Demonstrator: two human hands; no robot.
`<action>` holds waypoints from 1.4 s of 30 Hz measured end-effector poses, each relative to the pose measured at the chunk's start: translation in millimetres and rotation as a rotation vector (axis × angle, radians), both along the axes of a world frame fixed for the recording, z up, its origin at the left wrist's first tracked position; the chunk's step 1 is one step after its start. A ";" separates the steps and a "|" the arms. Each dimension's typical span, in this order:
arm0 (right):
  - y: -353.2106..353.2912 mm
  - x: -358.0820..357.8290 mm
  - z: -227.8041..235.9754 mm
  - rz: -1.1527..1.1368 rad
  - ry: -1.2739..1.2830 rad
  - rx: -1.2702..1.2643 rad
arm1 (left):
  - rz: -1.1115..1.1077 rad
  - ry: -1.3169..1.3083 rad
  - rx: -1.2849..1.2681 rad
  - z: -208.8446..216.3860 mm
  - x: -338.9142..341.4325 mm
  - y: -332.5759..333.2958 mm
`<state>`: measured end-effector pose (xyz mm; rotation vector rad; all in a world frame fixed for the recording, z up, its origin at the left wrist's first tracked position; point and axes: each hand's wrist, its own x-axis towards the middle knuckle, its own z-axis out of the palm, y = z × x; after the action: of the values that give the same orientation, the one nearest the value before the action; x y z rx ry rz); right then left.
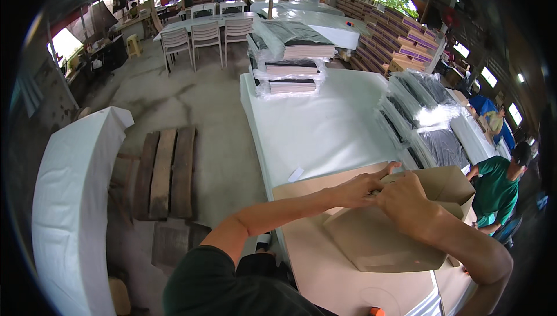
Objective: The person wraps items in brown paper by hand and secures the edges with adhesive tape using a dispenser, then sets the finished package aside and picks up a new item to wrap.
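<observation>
A brown cardboard box [386,240] stands tilted on the work table, its inside partly showing at the right. My left hand [358,190] reaches in from the left, fingers closed at the box's upper edge. Right beside it, my right hand [403,197] is closed at the same edge, knuckles up. The two hands nearly touch, and they hide the exact spot they grip. Beneath the box lies a flat brown cardboard sheet [325,269]. An orange object [377,311], cut off by the lower edge of the picture, rests on that sheet.
Plastic-wrapped stacks of dark-covered boards [290,60] stand at the table's far end, with more wrapped bundles [423,118] to the right. A co-worker in a green shirt [496,191] is close at right. Wooden bench [165,171] and white-covered table [78,200] stand left.
</observation>
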<state>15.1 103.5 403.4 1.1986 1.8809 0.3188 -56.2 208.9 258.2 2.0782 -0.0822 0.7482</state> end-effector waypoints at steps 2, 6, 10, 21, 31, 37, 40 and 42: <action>-5.9 9.1 3.5 0.004 0.032 -0.010 | 0.004 0.032 -0.002 3.3 0.2 -1.3; -8.5 15.1 19.7 0.094 0.242 0.059 | -0.001 0.011 -0.065 -0.4 -7.2 1.9; -35.1 30.2 54.3 0.094 0.187 0.107 | -0.004 -0.049 -0.047 -5.4 -0.6 1.8; -205.0 119.4 -5.5 -0.677 1.023 0.671 | -0.153 -0.137 -0.189 -9.5 5.1 1.8; -181.2 127.5 -70.6 -0.578 1.386 1.050 | -0.092 -0.181 -0.149 -17.6 17.1 12.2; -159.5 137.5 -16.2 -0.426 1.712 1.008 | -0.014 -0.142 -0.132 -2.2 29.0 -2.4; -127.8 115.5 53.3 -0.243 1.432 1.190 | -0.010 -0.142 -0.097 -5.4 24.1 -1.7; -117.7 101.9 70.3 -0.183 1.398 1.294 | 0.019 -0.064 -0.171 1.5 21.3 -8.1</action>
<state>117.0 -14.2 473.8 2.9906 2.6833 0.7809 -34.9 200.8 259.8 1.8955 -0.0334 0.8052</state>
